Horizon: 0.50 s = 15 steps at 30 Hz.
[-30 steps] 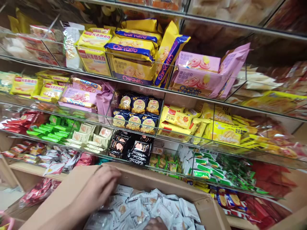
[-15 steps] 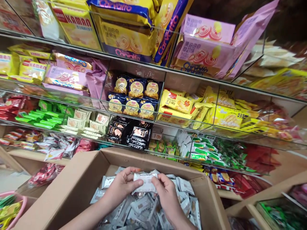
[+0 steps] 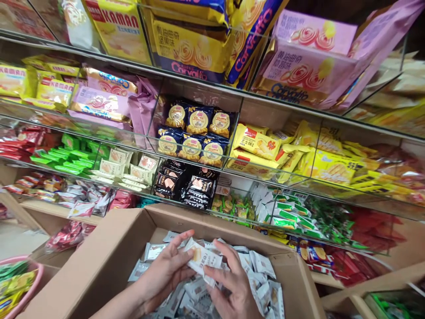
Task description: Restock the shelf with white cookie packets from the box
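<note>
A small white snack packet (image 3: 206, 259), printed with a yellowish picture and dark lettering, is held up between both hands. My left hand (image 3: 171, 270) pinches its left end between thumb and fingers. At the packet's right side, my right hand (image 3: 230, 279) grips it with thumb and bent fingers. Beneath the hands, a cardboard box (image 3: 126, 235) holds many similar white packets (image 3: 264, 264), lying loose in a heap. My forearms and hands cover part of the heap.
Glass-fronted shelves rise behind the box, with dark blue cookie packs (image 3: 199, 119), yellow packs (image 3: 257, 141), black packets (image 3: 199, 186) and pink packs (image 3: 312, 57). A pink basket (image 3: 40, 274) of green and yellow packets stands at the lower left. A green-filled bin (image 3: 395, 303) sits at the lower right.
The packet has been turned from its plain printed back to the side with the picture, and it now tilts. My right fingers have spread and shifted around it. The view has moved slightly.
</note>
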### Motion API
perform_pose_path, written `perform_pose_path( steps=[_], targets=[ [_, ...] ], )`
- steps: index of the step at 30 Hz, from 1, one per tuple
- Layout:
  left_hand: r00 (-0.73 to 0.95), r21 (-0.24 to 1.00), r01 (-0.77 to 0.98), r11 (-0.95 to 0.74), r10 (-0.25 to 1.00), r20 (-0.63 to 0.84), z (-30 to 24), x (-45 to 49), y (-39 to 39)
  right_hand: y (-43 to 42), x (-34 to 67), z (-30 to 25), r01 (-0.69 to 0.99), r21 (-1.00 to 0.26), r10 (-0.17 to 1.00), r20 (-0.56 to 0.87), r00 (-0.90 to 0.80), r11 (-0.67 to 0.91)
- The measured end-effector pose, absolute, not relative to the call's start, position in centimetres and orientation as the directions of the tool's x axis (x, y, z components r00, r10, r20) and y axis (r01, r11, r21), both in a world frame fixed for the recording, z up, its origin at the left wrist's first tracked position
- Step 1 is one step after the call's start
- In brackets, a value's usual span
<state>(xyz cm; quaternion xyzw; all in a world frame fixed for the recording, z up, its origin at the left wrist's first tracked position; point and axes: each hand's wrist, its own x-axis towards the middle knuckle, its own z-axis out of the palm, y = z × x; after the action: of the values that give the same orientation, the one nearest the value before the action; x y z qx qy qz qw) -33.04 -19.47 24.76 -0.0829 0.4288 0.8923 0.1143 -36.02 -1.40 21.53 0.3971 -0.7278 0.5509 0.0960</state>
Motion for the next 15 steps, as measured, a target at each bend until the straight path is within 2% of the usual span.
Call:
perform_pose_path(
  steps=[2, 3, 5, 6, 8, 15],
  targets=[
    [-0.974, 0.76, -0.224, -0.61, 0.107, -0.201, 24.6, -33.1, -19.4, -2.2, -35.9, 20.8, -0.409, -0.91, -0.41, 0.398, -0.821, -0.064],
    [-0.978, 0.765, -0.208, -0.609, 0.104, -0.183, 24.6, -33.2, -19.4, -2.6, -35.9, 20.5, -0.239, -0.961, -0.392, 0.274, -0.878, -0.136],
    [-0.98, 0.776, -0.197, -0.599, 0.116, -0.159, 24.4, -33.3, -19.3, -3.3, -36.2, 20.2, 0.036, -0.981, -0.397, 0.044, -0.917, -0.192],
    [-0.979, 0.78, -0.202, -0.592, 0.131, -0.155, 24.4, -33.3, -19.3, -3.5, -36.3, 20.2, 0.115, -0.978, -0.406, -0.035, -0.913, -0.175],
    [-0.973, 0.782, -0.229, -0.58, 0.167, -0.161, 24.3, -33.3, -19.5, -3.4, -36.6, 20.6, 0.163, -0.98, -0.437, -0.097, -0.894, -0.117],
    [-0.961, 0.748, -0.27, -0.607, 0.224, -0.165, 24.5, -33.2, -20.2, -2.0, -37.7, 23.7, 0.038, -0.997, -0.506, 0.0, -0.862, -0.064]
  ],
)
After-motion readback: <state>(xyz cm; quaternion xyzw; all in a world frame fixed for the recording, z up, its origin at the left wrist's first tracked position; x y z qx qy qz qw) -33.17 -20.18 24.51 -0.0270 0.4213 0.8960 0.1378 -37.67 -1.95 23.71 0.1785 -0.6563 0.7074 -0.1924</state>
